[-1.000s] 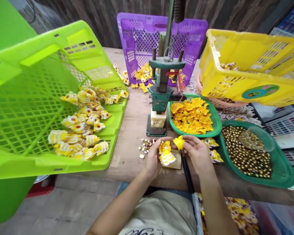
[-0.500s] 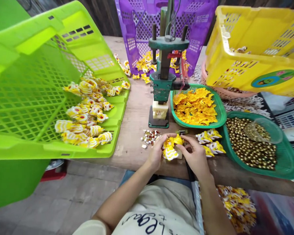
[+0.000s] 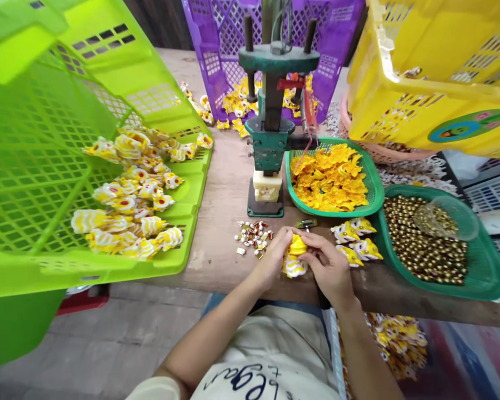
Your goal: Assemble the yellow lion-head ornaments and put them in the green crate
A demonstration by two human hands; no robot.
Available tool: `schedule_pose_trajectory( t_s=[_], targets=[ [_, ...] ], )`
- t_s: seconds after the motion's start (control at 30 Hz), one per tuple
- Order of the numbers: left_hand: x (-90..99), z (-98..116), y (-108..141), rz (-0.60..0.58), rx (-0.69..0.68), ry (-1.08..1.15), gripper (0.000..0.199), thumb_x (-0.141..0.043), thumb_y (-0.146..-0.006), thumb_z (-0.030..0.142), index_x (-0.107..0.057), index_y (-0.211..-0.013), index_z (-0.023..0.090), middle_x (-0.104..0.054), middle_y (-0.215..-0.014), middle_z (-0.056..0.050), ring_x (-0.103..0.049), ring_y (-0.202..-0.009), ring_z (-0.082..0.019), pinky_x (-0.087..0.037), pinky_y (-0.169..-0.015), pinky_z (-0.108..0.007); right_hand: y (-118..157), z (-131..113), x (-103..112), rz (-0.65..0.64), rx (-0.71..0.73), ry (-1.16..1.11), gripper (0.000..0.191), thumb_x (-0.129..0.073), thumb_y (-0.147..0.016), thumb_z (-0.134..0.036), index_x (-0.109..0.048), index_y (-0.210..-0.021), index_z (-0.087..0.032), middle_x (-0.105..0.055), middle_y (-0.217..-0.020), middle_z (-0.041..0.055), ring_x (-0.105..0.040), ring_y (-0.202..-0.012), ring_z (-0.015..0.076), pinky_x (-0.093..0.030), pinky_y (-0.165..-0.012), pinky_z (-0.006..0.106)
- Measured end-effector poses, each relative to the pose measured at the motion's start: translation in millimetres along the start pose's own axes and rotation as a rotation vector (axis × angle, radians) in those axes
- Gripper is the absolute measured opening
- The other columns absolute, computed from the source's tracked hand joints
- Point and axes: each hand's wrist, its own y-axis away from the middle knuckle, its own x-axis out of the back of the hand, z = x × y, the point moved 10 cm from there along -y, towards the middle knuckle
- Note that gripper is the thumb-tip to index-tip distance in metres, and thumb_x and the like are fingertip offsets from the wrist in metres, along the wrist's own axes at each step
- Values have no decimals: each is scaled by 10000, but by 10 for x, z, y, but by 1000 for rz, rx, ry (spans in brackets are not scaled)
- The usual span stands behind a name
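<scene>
Near the table's front edge, my left hand and my right hand close from both sides on one yellow-and-white striped plastic piece. Its upper part is plain yellow, and the fingers cover its sides. Just left of my left hand lies a loose pile of small white, red and gold parts. Several yellow-and-white pieces rest to the right of my right hand. A small greenish cylinder lies behind my hands.
A green press stands behind my hands. Green baskets hold yellow pieces and gold beads. A lime crate with striped pieces is at the left, a purple crate behind, a yellow crate at the right.
My fingers have closed in tighter around the piece, and its yellow upper part now sits more upright between them. The view has shifted slightly.
</scene>
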Motion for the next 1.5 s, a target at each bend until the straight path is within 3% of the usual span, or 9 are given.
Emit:
schedule_pose_trajectory(
  t_s=[0.17, 0.43, 0.6, 0.87, 1.0, 1.13, 1.23, 1.37, 1.5],
  targets=[
    [11, -10, 8, 2, 31, -64, 386, -551, -885, 545, -591, -986, 175, -597, -921, -15, -560, -858, -153, -454, -795, -256, 47, 39, -20, -33, 5, -1, 278, -654, -866, -128, -664, -1122, -235, -692, -1203, 87, -663, -1112, 203, -567, -921, 356],
    [68, 73, 38, 63, -10, -139, 443, -555, -870, 603, -616, -1013, 188, -620, -987, -41, -577, -958, -185, -456, -872, -285, 41, -40, -50, 46, 19, 17, 247, -629, -882, -135, -674, -1105, -234, -694, -1182, 95, -666, -1112, 210, -575, -928, 385],
    [120, 106, 62, 83, 4, -102, 401, -601, -851, 555, -647, -987, 181, -632, -1028, -61, -578, -1028, -213, -452, -891, -291, 14, -164, -114, -39, 67, 53, 210, -613, -904, -166, -685, -1088, -239, -685, -1209, 96, -657, -1125, 215, -558, -953, 408],
    [-93, 174, 169, -96, 38, -162, 544, -745, -749, 431, -506, -1167, 179, -575, -974, -33, -554, -785, -148, -434, -708, -245, 74, -205, -60, 93, -40, -32, 152, -594, -919, -191, -662, -1047, -235, -660, -1102, 88, -630, -1070, 203, -540, -903, 378],
    [-144, 241, 217, -160, 17, -217, 527, -727, -771, 427, -504, -1177, 177, -559, -953, -30, -530, -753, -131, -413, -659, -223, 136, -263, -19, 106, -21, -1, 149, -617, -908, -186, -667, -1034, -247, -616, -1193, 88, -605, -1097, 207, -515, -926, 395],
    [-171, 176, 245, -225, 36, -227, 487, -684, -817, 426, -519, -1214, 198, -557, -994, -37, -526, -765, -129, -417, -658, -218, 145, -249, 51, 118, -14, 27, 79, -659, -888, -293, -663, -940, -235, -512, -1354, 98, -497, -1287, 264, -432, -1048, 466],
    [-155, 96, 231, -207, 55, -169, 479, -691, -802, 447, -543, -1188, 204, -558, -959, -30, -525, -744, -131, -413, -628, -217, 138, -243, 9, 86, -17, -25, 147, -610, -915, -380, -623, -940, -236, -513, -1353, 107, -470, -1323, 274, -428, -1051, 472],
    [-136, -28, 219, -177, 138, 0, 443, -700, -780, 431, -547, -1136, 217, -557, -868, -1, -513, -656, -114, -410, -580, -218, 131, -254, -83, 71, -30, -34, 114, -553, -949, -350, -590, -933, -243, -527, -1329, 100, -501, -1291, 242, -439, -1035, 440],
    [-13, 20, 197, -93, 131, -21, 417, -713, -756, 401, -564, -1091, 203, -581, -824, 4, -522, -639, -112, -417, -584, -220, 61, -173, -164, 59, -84, 27, 124, -578, -932, -345, -624, -899, -234, -543, -1322, 107, -526, -1266, 247, -443, -1038, 447]
  ],
)
